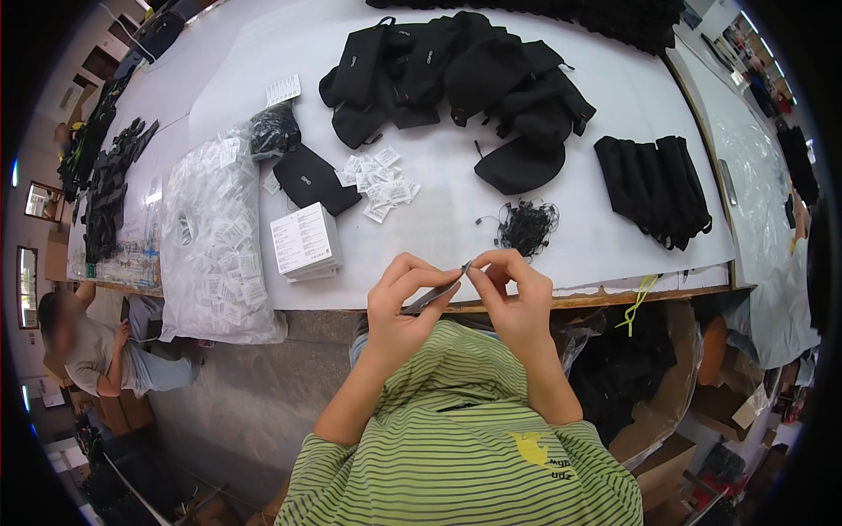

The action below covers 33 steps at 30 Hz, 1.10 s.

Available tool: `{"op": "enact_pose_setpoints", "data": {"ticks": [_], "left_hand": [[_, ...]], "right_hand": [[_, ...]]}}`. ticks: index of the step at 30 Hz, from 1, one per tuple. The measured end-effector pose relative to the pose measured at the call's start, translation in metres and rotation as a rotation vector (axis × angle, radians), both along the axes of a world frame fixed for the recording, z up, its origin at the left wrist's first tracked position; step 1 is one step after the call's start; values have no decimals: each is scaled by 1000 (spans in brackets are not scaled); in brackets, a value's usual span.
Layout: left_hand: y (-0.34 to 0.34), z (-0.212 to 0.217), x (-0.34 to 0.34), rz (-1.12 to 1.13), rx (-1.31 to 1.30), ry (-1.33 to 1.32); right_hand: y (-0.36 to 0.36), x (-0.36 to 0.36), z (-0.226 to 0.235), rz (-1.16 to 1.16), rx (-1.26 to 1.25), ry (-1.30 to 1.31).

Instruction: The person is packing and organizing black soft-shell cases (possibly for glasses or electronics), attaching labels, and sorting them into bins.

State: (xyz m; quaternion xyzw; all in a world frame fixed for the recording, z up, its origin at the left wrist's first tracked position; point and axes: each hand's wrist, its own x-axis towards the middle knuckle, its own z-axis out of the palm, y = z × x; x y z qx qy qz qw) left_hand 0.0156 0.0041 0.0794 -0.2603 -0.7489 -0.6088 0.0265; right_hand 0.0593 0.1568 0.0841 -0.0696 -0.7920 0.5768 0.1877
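Left grip: the left grip (pixel 399 307) is closed, thumb against fingers, on a dark grey flat piece (pixel 430 300).
Right grip: the right grip (pixel 517 294) is pinched on the far tip of the same piece, just beside the left fingertips.
Grey piece: slanted between the two grips, in front of the chest at the near edge of the table (pixel 438 232); probably held at both ends to keep it steady for close handling.
Black cords: a tangled pile of thin black cords (pixel 528 230) lies just beyond the right grip, seemingly for easy reach.
Loose tags: small white tags (pixel 383 182) lie scattered beyond the left grip, likely spread for picking singly.
Card stack: white cards (pixel 303 241) stand squared up left of the left grip, perhaps to lift off one by one.
Tag bag: a clear bag (pixel 210 263) full of tags lies farther left, apparently a reserve.
Black pouches: a loose heap (pixel 500 74) far beyond both grips; a neater row (pixel 653 188) sits beyond and right of the right grip.
Writing: pale lettering on some pouches, dark print on cards, barcode-like lines on tags.
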Motion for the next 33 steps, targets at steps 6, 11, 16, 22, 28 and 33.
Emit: {"op": "enact_pose_setpoints", "data": {"ticks": [6,11,16,22,28,33], "left_hand": [[-8,-5,-6,-281,288,-370],[-7,-9,-10,-360,202,-711],[-6,-15,-13,-382,149,-599],[-6,-13,-16,-367,182,-576],[10,-22,-28,-303,336,-535],[50,-40,-89,-411,189,-522]], "right_hand": [[19,3,-6,202,-300,-60],[21,4,-8,286,-313,-82],[20,2,-7,270,-288,-75],[19,4,-3,257,-314,-149],[26,0,-10,192,-570,-265],[44,-5,-20,293,-606,-365]]}}
